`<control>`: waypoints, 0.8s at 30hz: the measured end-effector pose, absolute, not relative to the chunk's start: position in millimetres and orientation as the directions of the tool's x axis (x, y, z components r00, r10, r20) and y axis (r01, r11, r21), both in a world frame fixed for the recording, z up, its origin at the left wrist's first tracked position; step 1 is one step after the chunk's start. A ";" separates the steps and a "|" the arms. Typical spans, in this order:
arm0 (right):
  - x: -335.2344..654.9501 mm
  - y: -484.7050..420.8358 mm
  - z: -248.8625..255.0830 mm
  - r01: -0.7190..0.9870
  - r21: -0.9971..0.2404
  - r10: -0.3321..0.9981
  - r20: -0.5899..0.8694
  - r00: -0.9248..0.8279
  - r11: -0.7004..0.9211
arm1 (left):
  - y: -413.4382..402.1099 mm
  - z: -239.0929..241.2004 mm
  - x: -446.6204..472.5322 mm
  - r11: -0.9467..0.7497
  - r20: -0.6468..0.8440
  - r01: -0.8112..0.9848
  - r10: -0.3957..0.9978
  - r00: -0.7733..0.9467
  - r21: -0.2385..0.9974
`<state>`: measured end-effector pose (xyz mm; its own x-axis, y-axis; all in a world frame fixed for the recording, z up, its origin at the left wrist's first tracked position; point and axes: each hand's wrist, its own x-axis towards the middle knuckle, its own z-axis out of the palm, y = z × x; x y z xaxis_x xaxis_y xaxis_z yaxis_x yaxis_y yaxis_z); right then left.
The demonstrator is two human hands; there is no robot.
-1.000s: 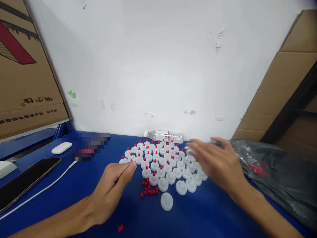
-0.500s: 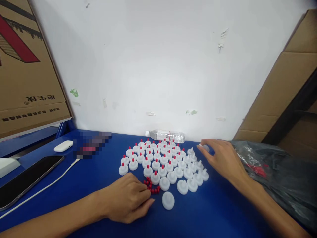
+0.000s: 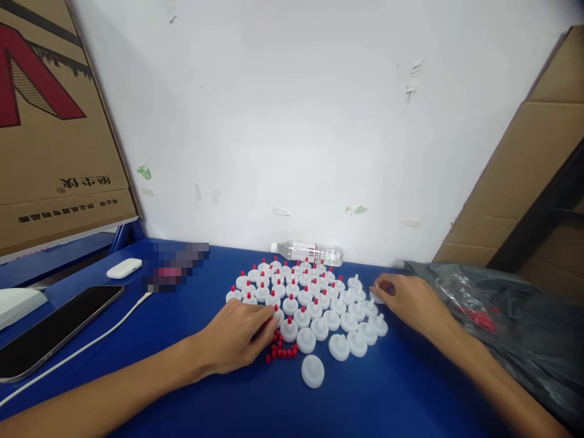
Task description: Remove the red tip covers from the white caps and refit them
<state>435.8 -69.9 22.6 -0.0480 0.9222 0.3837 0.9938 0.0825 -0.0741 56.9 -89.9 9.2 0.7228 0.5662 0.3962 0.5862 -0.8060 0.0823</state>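
Note:
Many round white plastic pieces with upright nozzles (image 3: 339, 347) stand close together on the blue table (image 3: 219, 404). Those on the left and at the back carry small red caps on their tips; those on the right have bare nozzles. My left hand (image 3: 239, 334) is at the front left of the group, thumb and fingers drawn together beside a red-tipped piece; what they hold, if anything, is hidden. Loose red caps (image 3: 283, 353) lie just below its fingertips. At the right edge, my right hand (image 3: 406, 298) pinches a white nozzle piece (image 3: 376, 297) by its top.
A clear bottle (image 3: 308, 252) lies on its side against the wall. Phone (image 3: 59, 328), white cable (image 3: 95, 339) and white earbud case (image 3: 124, 268) are at left. A dark plastic bag (image 3: 515, 347) lies at right, with cardboard (image 3: 497, 188) behind.
My right hand has lowered its white piece to the group's right edge. My left hand has moved up from the loose red caps to the red-tipped pieces. The view has shifted slightly.

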 end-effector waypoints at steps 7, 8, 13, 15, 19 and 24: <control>425.6 -77.3 36.0 0.985 -0.079 0.897 0.431 -0.104 0.152 | -90.0 11.9 57.6 -0.801 0.391 0.585 0.583 0.712 0.129; 422.3 -78.9 39.3 0.980 -0.077 0.886 0.445 -0.129 0.181 | -89.9 12.5 57.8 -0.801 0.390 0.583 0.584 0.712 0.135; 400.8 -87.6 42.5 0.884 -0.149 0.822 0.460 -0.335 0.443 | -90.8 16.7 56.9 -0.802 0.386 0.575 0.588 0.711 0.163; 394.4 -90.1 37.2 0.855 -0.185 0.822 0.431 -0.373 0.485 | -91.4 18.7 55.5 -0.803 0.385 0.571 0.588 0.711 0.171; 389.7 -91.5 28.3 0.858 -0.205 0.856 0.343 -0.387 0.470 | -93.5 22.6 53.4 -0.818 0.368 0.550 0.571 0.734 0.171; 387.3 -91.4 28.7 0.840 -0.232 0.861 0.280 -0.425 0.491 | -97.5 24.6 54.2 -0.843 0.312 0.521 0.536 0.784 0.137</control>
